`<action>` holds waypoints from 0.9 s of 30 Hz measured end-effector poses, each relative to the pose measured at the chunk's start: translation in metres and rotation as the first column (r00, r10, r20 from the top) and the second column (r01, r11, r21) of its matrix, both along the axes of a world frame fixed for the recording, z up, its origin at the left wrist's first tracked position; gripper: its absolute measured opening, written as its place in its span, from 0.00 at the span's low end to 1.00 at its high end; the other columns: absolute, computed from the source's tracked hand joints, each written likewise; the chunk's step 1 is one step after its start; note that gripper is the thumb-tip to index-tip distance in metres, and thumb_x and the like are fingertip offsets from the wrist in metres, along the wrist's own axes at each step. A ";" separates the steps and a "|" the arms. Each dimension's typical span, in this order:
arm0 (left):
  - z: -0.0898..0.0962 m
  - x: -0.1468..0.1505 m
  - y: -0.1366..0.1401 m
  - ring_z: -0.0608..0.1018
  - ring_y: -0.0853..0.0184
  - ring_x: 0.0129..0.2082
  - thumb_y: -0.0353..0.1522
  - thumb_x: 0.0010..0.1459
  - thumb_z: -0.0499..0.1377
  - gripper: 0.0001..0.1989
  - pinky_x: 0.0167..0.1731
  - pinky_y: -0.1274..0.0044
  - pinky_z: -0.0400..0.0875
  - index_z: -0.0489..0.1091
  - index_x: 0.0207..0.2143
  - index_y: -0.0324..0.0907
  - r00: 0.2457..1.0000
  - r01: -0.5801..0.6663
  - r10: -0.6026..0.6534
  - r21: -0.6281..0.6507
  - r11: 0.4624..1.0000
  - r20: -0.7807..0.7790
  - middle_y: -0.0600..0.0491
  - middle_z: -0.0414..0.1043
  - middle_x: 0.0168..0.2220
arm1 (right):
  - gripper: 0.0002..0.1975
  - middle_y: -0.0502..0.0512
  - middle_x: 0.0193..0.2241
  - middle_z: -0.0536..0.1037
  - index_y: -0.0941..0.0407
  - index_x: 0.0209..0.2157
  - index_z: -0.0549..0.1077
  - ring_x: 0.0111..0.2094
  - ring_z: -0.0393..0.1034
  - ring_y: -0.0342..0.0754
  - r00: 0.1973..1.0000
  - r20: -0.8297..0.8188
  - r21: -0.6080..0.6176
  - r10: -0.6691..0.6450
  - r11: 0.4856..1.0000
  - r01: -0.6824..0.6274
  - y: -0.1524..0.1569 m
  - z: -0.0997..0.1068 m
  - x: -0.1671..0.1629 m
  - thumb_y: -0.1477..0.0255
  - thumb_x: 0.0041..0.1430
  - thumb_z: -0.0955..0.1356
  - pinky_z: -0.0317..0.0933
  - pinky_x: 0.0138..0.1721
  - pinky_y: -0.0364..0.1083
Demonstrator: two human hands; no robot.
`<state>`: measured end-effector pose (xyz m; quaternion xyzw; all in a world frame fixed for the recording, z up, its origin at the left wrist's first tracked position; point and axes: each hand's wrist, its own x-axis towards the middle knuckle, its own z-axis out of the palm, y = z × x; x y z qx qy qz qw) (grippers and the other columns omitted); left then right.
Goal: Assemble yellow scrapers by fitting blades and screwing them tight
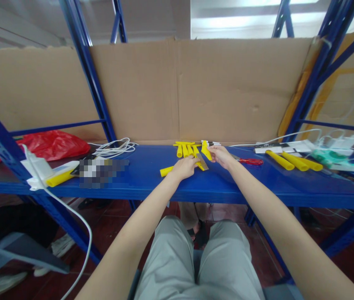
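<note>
My left hand [183, 167] is closed over a yellow handle [166, 171] low on the blue shelf; its round end sticks out to the left. Just right of those fingers shows a flat metal blade [202, 161]; whether it joins that handle I cannot tell. My right hand [222, 156] pinches a yellow plastic piece [206, 150], held slightly tilted above the shelf by the blade. Behind both hands, several yellow tubular handles [184, 150] lie side by side near the cardboard. The fingers partly hide what they grip.
Red-handled pliers or scissors [251, 161] lie right of my right hand. Farther right are yellow tubes [294, 161] and a green-and-white power strip [336, 160]. Coiled white cable [114, 148] and a red plastic bag [53, 146] sit left. Cardboard [227, 91] walls the back.
</note>
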<state>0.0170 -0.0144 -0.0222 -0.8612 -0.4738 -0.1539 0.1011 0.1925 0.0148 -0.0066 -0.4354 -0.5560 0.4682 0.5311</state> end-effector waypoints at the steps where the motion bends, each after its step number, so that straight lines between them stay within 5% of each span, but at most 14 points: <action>1: 0.000 -0.001 0.001 0.74 0.60 0.50 0.33 0.65 0.49 0.19 0.47 0.72 0.69 0.67 0.56 0.48 1.000 0.007 -0.007 -0.006 1.000 0.004 0.48 0.70 0.52 | 0.09 0.46 0.14 0.63 0.58 0.25 0.65 0.15 0.55 0.37 1.000 0.006 -0.001 -0.001 1.000 0.001 -0.001 0.000 0.000 0.75 0.59 0.65 0.49 0.16 0.37; 9: 0.001 -0.004 0.001 0.74 0.62 0.49 0.33 0.64 0.49 0.17 0.46 0.74 0.69 0.71 0.52 0.49 0.996 0.037 -0.037 0.008 0.999 -0.080 0.49 0.73 0.46 | 0.11 0.45 0.12 0.62 0.58 0.23 0.64 0.14 0.54 0.37 0.995 0.096 -0.028 -0.038 0.999 0.041 -0.006 0.002 -0.001 0.77 0.61 0.64 0.48 0.16 0.37; 20: 0.002 -0.002 -0.002 0.73 0.60 0.50 0.29 0.64 0.46 0.20 0.45 0.72 0.69 0.71 0.52 0.48 0.988 0.033 -0.036 -0.021 0.999 -0.149 0.46 0.71 0.47 | 0.16 0.39 0.12 0.53 0.56 0.21 0.56 0.12 0.41 0.33 0.977 0.208 -0.294 0.057 0.956 0.006 -0.008 0.001 -0.001 0.80 0.62 0.62 0.35 0.13 0.35; 27: 0.004 -0.001 -0.003 0.73 0.60 0.50 0.30 0.64 0.47 0.18 0.45 0.73 0.69 0.72 0.51 0.47 0.989 0.033 -0.037 -0.029 0.999 -0.145 0.47 0.71 0.46 | 0.15 0.39 0.13 0.54 0.55 0.23 0.56 0.12 0.41 0.32 0.982 0.185 -0.323 0.041 0.946 0.021 -0.005 0.000 0.000 0.81 0.62 0.62 0.35 0.13 0.35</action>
